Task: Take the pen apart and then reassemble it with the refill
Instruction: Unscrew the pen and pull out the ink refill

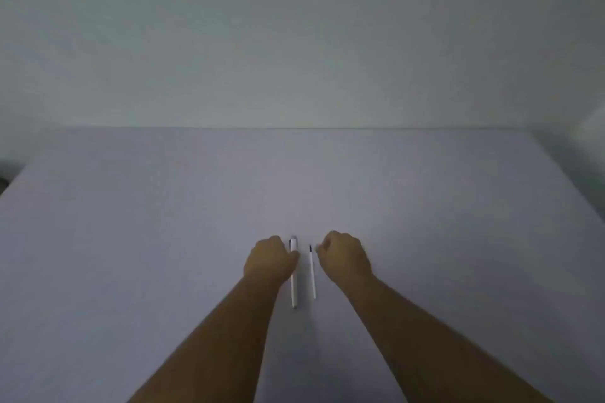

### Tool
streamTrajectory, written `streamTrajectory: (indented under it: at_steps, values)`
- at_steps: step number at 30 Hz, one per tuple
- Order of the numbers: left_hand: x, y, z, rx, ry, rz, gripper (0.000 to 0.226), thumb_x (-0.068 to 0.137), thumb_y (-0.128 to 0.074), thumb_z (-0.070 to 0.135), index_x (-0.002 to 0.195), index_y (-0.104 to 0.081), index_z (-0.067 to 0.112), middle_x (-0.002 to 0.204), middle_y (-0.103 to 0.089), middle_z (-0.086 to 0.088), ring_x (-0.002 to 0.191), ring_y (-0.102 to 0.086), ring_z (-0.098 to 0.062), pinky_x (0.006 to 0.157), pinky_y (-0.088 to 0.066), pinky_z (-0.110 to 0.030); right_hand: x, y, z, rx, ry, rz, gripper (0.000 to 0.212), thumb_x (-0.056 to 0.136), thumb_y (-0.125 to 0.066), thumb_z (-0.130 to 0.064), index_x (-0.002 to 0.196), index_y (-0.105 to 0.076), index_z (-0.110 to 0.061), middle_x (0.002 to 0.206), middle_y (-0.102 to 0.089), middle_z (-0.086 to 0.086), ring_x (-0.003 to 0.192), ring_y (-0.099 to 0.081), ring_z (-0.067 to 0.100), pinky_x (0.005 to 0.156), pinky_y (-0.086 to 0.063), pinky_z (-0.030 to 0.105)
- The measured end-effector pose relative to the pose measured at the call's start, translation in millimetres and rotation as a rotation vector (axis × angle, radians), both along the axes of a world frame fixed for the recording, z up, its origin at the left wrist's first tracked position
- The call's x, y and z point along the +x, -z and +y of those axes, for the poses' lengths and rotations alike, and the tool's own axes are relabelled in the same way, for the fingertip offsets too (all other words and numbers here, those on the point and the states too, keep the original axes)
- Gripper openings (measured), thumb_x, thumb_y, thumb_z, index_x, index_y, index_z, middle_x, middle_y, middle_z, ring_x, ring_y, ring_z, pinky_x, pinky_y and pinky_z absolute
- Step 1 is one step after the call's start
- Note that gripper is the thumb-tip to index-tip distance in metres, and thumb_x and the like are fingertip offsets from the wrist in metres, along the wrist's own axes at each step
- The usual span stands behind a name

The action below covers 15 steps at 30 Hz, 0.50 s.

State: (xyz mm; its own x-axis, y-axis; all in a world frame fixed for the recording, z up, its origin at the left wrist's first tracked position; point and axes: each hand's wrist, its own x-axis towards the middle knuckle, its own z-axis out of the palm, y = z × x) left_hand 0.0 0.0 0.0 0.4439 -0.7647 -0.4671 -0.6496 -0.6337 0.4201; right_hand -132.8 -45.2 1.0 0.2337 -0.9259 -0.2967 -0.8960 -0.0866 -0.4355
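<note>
Head view: left hand (270, 260) curls beside the pen (293, 275), touching it. Right hand (343, 258) is curled, empty, just right of the refill (312, 273). Both lie on the table (131, 239). Pinch the pen's middle firmly first.

Your pale lilac matt table surface (163, 239) looks smooth, no gloss or grain visible. On it, the white smooth plastic pen barrel (293, 288) shows a slight sheen and a dark clip at its far end. Just right of that barrel, the thin white plastic refill tube (312, 275) looks smooth, dark-tipped. Finer texture too blurred to tell.
</note>
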Motion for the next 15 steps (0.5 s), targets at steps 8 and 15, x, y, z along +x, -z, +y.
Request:
streamTrajectory:
  at_steps: [8, 15]
  values:
    - [-12.3, 25.6, 10.2, 0.06, -0.106, 0.092, 0.018, 0.082, -0.061, 0.028, 0.086, -0.063, 0.01, 0.065, -0.054, 0.002, 0.064, -0.056, -0.018, 0.047, -0.038, -0.023, 7.4, 21.3, 10.4, 0.046, 0.034, -0.052, 0.03, 0.089, -0.054, -0.037, 0.092, -0.065, -0.01, 0.099, -0.068, 0.01, 0.096, -0.062, 0.028, 0.078, -0.05, 0.036]
    - [-12.9, 19.6, 11.8, -0.013, -0.104, 0.116, 0.024, 0.086, -0.055, 0.028, 0.084, -0.067, 0.007, 0.065, -0.057, -0.002, 0.062, -0.06, -0.021, 0.048, -0.045, -0.023, 21.7, 21.8, 8.7, 0.072, 0.041, -0.119, 0.034, 0.09, -0.051, -0.038, 0.09, -0.067, -0.009, 0.094, -0.069, 0.009, 0.086, -0.063, 0.026, 0.067, -0.044, 0.032]
